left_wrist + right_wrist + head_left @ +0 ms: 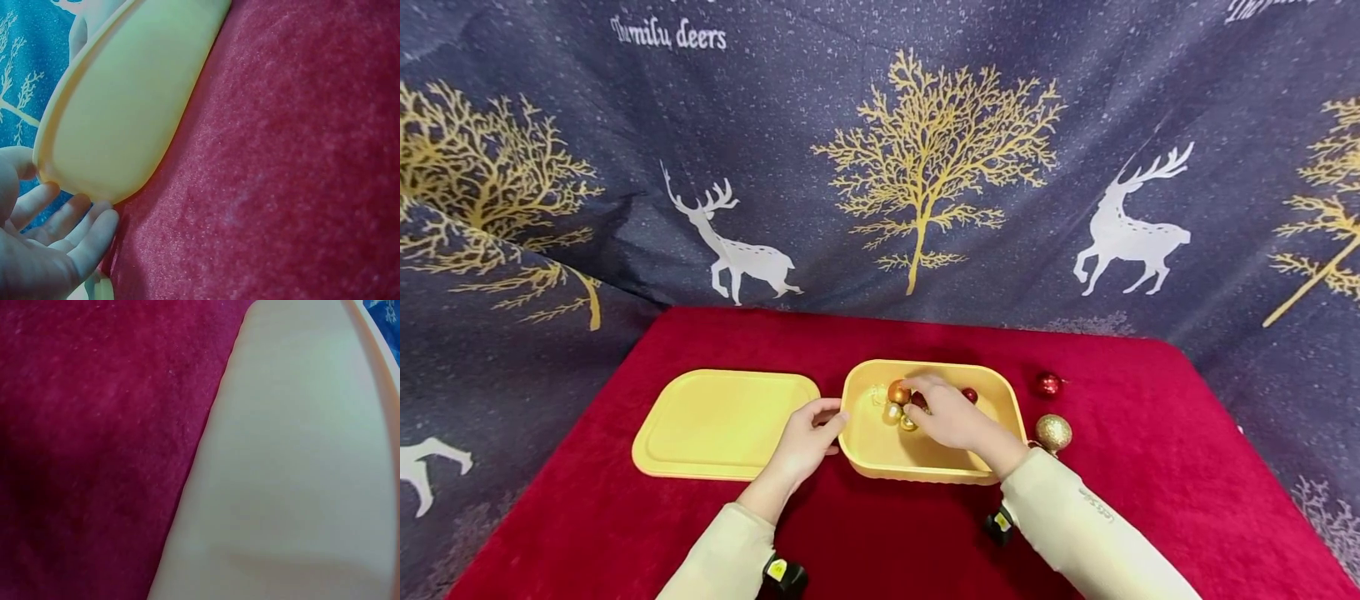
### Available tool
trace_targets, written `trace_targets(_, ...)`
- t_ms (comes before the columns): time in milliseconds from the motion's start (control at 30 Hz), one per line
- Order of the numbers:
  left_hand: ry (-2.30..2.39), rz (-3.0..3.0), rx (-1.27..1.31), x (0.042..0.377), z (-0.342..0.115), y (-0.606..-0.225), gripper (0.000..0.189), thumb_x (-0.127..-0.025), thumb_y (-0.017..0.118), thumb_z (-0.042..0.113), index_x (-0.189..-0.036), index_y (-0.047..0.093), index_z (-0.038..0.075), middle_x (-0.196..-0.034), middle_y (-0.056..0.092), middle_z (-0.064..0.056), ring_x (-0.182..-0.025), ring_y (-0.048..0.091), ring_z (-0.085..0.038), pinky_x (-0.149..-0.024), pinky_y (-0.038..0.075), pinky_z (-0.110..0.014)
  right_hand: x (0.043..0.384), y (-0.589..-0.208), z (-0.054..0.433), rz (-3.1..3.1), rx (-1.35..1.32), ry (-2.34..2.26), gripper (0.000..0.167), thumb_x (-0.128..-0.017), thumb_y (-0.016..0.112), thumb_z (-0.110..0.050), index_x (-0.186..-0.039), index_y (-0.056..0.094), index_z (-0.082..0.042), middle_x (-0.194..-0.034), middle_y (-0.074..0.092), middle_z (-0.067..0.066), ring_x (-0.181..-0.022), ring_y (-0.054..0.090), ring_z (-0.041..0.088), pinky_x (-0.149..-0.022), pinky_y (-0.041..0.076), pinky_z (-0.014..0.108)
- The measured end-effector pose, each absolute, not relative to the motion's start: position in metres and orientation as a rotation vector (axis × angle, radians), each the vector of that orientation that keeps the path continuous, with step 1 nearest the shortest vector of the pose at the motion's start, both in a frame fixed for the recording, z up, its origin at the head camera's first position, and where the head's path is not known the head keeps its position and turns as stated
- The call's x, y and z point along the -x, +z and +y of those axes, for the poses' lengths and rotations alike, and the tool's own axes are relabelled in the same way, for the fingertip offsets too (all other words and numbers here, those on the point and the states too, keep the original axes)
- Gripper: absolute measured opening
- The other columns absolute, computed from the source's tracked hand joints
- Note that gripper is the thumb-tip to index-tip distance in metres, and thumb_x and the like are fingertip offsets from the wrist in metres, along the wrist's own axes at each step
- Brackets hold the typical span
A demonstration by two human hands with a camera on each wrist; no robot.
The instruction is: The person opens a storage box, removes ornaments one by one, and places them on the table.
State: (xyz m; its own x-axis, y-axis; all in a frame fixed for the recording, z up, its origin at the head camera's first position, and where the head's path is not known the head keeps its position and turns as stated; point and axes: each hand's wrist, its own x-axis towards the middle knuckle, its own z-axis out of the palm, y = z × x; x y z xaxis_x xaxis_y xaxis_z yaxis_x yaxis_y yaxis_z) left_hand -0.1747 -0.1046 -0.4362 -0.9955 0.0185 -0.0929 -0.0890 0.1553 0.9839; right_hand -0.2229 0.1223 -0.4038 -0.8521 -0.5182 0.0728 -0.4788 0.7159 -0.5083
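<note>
Basically right hand (951, 417) was reaching into yellow plastic tub (861, 454), fingertips pinching copper-orange shiny bauble (898, 392). Left hand (808, 437) steadied tub's rim, fingers relaxed. Best kept braced, bauble lowered gently among the others.

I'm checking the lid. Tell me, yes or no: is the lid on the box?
No, the lid lies flat on the red cloth left of the open box.

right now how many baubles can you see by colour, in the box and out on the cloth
gold or orange baubles: 4 (three in the yellow box, one glitter bauble on the cloth)
red baubles: 3 (one on the cloth, two partly hidden in the box)
total: 7; the right hand may hide more
</note>
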Motion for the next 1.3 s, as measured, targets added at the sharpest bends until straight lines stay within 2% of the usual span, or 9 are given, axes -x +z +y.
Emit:
trace_targets(300, 1.989, 2.32, 0.066, 0.1728, -0.1035, -0.4336, 0.036, -0.093, 0.059, 0.015, -0.124, 0.055, -0.004, -0.111, 0.062, -0.023, -0.092, 0.063, -0.026, -0.069, 0.058, -0.04, 0.2248, -0.4007, 0.1131, 2.82, 0.924, -0.692, 0.038, -0.093, 0.049, -0.005, -0.131, 0.051, 0.003, -0.136, 0.05, 0.021, -0.13, 0.043, 0.035, -0.109, 0.036, 0.046)
trace_targets(467, 1.98, 2.323, 0.072, 0.1728, -0.1032, -0.4324, 0.035, -0.093, 0.059, 0.014, -0.123, 0.056, -0.003, -0.111, 0.063, -0.022, -0.092, 0.063, -0.025, -0.069, 0.058, -0.038, 0.2258, -0.4027, 0.1135, 2.856, 0.895, -0.636, 0.038, -0.094, 0.05, -0.005, -0.131, 0.053, 0.0, -0.134, 0.05, 0.016, -0.127, 0.046, 0.029, -0.104, 0.042, 0.042)
trace_targets(633, 1.977, 2.331, 0.065, 0.1734, -0.1037, -0.433, 0.035, -0.092, 0.059, 0.014, -0.122, 0.057, -0.003, -0.111, 0.063, -0.022, -0.093, 0.063, -0.025, -0.069, 0.058, -0.037, 0.2264, -0.4055, 0.1161, 2.911, 0.898, -0.616, 0.035, -0.091, 0.053, -0.004, -0.125, 0.058, 0.0, -0.125, 0.053, 0.014, -0.119, 0.051, 0.026, -0.098, 0.047, 0.038)
trace_targets(767, 1.976, 2.332, 0.062, 0.1745, -0.1039, -0.435, 0.034, -0.092, 0.059, 0.014, -0.122, 0.057, -0.003, -0.111, 0.063, -0.022, -0.092, 0.063, -0.025, -0.069, 0.058, -0.037, 0.2269, -0.4084, 0.1185, 2.949, 0.958, -0.628, 0.026, -0.087, 0.057, 0.0, -0.113, 0.061, 0.0, -0.115, 0.059, 0.012, -0.111, 0.056, 0.025, -0.095, 0.048, 0.038)
trace_targets(967, 1.971, 2.336, 0.09, 0.1758, -0.1043, -0.4368, 0.032, -0.092, 0.059, 0.013, -0.121, 0.058, -0.001, -0.11, 0.064, -0.019, -0.092, 0.063, -0.025, -0.069, 0.058, -0.036, 0.2268, -0.4098, 0.1191, 2.973, 0.983, -0.645, 0.018, -0.082, 0.061, 0.003, -0.1, 0.059, -0.003, -0.092, 0.062, 0.006, -0.086, 0.058, 0.018, -0.076, 0.051, 0.034)
trace_targets(1067, 1.966, 2.342, 0.091, 0.1764, -0.1043, -0.4373, 0.032, -0.092, 0.059, 0.013, -0.121, 0.058, -0.001, -0.109, 0.065, -0.018, -0.093, 0.063, -0.025, -0.069, 0.058, -0.036, 0.2265, -0.4093, 0.1184, 2.99, 0.967, -0.635, 0.016, -0.082, 0.063, 0.001, -0.097, 0.059, -0.005, -0.088, 0.061, 0.004, -0.082, 0.057, 0.016, -0.071, 0.051, 0.032)
trace_targets(1167, 1.965, 2.342, 0.089, 0.1766, -0.1045, -0.4375, 0.032, -0.092, 0.059, 0.013, -0.121, 0.058, -0.002, -0.109, 0.064, -0.019, -0.094, 0.063, -0.026, -0.069, 0.058, -0.037, 0.2265, -0.4091, 0.1181, 3.015, 0.969, -0.603, 0.016, -0.082, 0.065, -0.001, -0.096, 0.06, -0.005, -0.089, 0.061, 0.004, -0.084, 0.058, 0.018, -0.072, 0.051, 0.034)
trace_targets(1300, 1.958, 2.348, 0.082, 0.1761, -0.105, -0.437, 0.033, -0.093, 0.058, 0.013, -0.122, 0.057, -0.003, -0.11, 0.064, -0.02, -0.095, 0.063, -0.027, -0.07, 0.058, -0.037, 0.2269, -0.4094, 0.119, 3.02, 0.996, -0.506, 0.027, -0.082, 0.066, -0.003, -0.11, 0.064, -0.005, -0.105, 0.062, 0.009, -0.1, 0.059, 0.024, -0.084, 0.053, 0.04)
